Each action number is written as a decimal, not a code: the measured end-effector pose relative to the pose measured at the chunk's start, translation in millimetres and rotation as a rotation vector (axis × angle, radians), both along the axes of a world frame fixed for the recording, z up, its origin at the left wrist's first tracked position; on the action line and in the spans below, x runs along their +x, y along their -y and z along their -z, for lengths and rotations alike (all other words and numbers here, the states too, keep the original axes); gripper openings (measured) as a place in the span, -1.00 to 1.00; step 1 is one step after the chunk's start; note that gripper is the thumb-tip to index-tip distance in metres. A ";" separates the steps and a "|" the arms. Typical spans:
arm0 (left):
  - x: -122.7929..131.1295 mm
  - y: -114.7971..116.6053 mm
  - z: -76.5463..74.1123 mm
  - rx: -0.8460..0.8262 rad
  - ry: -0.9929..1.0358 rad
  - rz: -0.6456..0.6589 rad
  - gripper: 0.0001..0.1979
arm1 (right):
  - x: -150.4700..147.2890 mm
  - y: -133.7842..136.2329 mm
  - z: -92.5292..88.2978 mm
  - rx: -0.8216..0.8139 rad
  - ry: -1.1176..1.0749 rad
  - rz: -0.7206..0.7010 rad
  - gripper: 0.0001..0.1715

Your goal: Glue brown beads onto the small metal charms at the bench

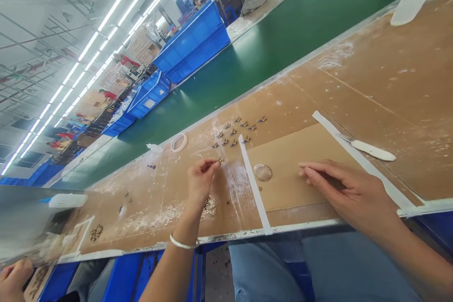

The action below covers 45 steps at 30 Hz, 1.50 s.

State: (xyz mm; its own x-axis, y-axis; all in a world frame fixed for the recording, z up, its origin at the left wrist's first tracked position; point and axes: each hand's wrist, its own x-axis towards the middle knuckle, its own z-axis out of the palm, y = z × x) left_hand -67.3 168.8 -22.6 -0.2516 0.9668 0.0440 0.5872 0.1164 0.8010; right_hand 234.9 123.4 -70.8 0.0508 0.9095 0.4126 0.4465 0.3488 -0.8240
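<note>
My left hand (202, 181) wears a bangle and is closed in a pinch on a small dark metal piece (220, 160), too small to make out in detail. Just beyond it, several small blue-and-gold pieces (233, 132) lie in loose rows on the brown work surface. My right hand (343, 186) hovers over a cardboard sheet (290, 151), thumb and forefinger close together at the tips; anything between them is too small to see. Between both hands a clear round dish (263, 172) rests on the cardboard, near the white tape strip (253, 184).
A white-handled knife (371, 148) lies to the right. A tape roll (179, 142) and a small white bottle (155, 148) stand near the green conveyor belt (212, 85). Blue crates (194, 42) line its far side. At lower left is another person's hand (16, 278).
</note>
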 end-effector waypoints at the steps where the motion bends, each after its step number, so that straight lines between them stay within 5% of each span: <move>1: 1.1 -12.5 2.1 0.002 0.000 0.012 -0.80 | -0.1 -0.1 0.2 -0.001 -0.001 -0.001 -0.81; 7: -1.2 -47.5 9.8 -0.020 -0.102 0.030 -0.84 | 0.7 -0.6 3.7 -0.028 -0.005 -0.010 -0.80; 18: -72.2 46.1 -2.7 -0.118 -0.402 -0.076 -0.88 | 0.7 5.3 -2.1 -0.244 -0.014 0.047 -0.68; 25: -78.6 52.0 4.7 -0.203 -0.478 -0.016 -0.87 | -0.4 4.1 2.7 -0.245 0.038 0.116 -0.61; 34: -67.0 57.9 3.6 -0.060 -0.580 -0.026 -0.84 | 0.5 3.4 -1.9 -0.178 0.007 0.036 -0.69; 45: 11.7 51.6 -37.8 -0.006 0.152 -0.013 -0.79 | -2.3 -1.5 0.1 -0.034 -0.047 -0.014 -0.78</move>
